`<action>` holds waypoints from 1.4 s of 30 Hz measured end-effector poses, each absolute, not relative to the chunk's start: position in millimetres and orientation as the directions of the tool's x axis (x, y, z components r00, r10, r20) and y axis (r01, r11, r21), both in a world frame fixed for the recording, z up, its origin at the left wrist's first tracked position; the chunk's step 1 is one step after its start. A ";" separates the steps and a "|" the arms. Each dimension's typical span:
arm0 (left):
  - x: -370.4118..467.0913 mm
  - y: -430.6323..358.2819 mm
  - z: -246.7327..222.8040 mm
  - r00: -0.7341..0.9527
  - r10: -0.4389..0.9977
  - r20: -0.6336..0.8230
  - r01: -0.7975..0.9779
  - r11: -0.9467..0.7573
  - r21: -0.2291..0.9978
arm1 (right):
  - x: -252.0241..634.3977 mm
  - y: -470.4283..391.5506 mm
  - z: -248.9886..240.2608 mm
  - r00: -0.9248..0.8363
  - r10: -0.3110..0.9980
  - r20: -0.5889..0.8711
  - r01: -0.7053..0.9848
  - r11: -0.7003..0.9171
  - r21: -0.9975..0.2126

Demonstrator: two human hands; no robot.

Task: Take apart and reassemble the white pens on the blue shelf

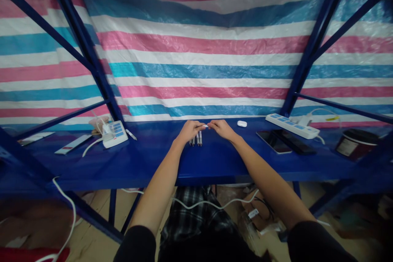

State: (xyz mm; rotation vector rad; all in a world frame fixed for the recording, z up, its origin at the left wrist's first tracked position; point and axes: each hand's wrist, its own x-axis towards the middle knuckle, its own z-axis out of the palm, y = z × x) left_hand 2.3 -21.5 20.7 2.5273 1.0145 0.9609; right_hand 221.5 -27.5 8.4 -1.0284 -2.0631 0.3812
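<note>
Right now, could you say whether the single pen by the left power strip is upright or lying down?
Lying down: the pen rests lengthwise on the blue table.

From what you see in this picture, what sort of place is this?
Probably a makeshift workbench in a storeroom or workshop: a blue metal rack shelf serves as the bench, striped plastic sheeting hangs behind it, and power strips lie at both sides.
</note>
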 end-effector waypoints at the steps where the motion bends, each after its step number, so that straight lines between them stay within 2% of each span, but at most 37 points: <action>1: 1.7 -20.9 20.5 0.528 0.705 0.474 0.516 -0.710 0.480 | 220.7 -28.2 9.3 -0.374 0.767 0.521 0.548 0.636 -0.544; 5: -0.8 -20.0 19.8 0.493 0.729 0.475 0.493 -0.684 0.538 | 219.2 -29.9 9.5 -0.347 0.773 0.530 0.532 0.628 -0.567; 9: -1.6 -21.9 19.8 0.497 0.684 0.533 0.519 -0.727 0.450 | 221.6 -28.2 4.0 -0.284 0.858 0.427 0.481 0.513 -0.711; 12: -1.6 -23.8 19.8 0.504 0.676 0.538 0.555 -0.730 0.398 | 222.3 -24.0 -1.0 -0.285 0.862 0.420 0.381 0.504 -0.775; 17: -0.6 -25.2 20.0 0.475 0.682 0.557 0.581 -0.718 0.384 | 218.2 -19.4 -4.5 -0.272 0.876 0.398 0.182 0.453 -0.873; 22: 1.5 -25.5 18.9 0.480 0.685 0.548 0.583 -0.716 0.384 | 216.9 -18.1 -4.3 -0.234 0.877 0.420 0.134 0.457 -0.879; 26: 1.3 -26.3 18.7 0.477 0.683 0.553 0.583 -0.717 0.382 | 217.2 -18.1 -3.7 -0.262 0.894 0.363 0.140 0.408 -0.902; 30: 1.1 -27.4 19.0 0.476 0.686 0.550 0.590 -0.713 0.379 | 216.9 -19.2 -3.1 -0.255 0.893 0.371 0.130 0.412 -0.902; 33: 1.9 -27.9 18.8 0.472 0.699 0.537 0.594 -0.703 0.392 | 216.7 -19.7 -3.5 -0.296 0.892 0.341 0.157 0.397 -0.904; 37: 2.5 -27.1 17.6 0.473 0.714 0.517 0.592 -0.692 0.414 | 216.6 -18.3 -4.9 -0.263 0.883 0.389 0.163 0.438 -0.884; 42: 2.2 -25.5 15.3 0.485 0.712 0.508 0.603 -0.693 0.395 | 216.9 -16.1 -6.9 -0.254 0.908 0.332 0.188 0.383 -0.904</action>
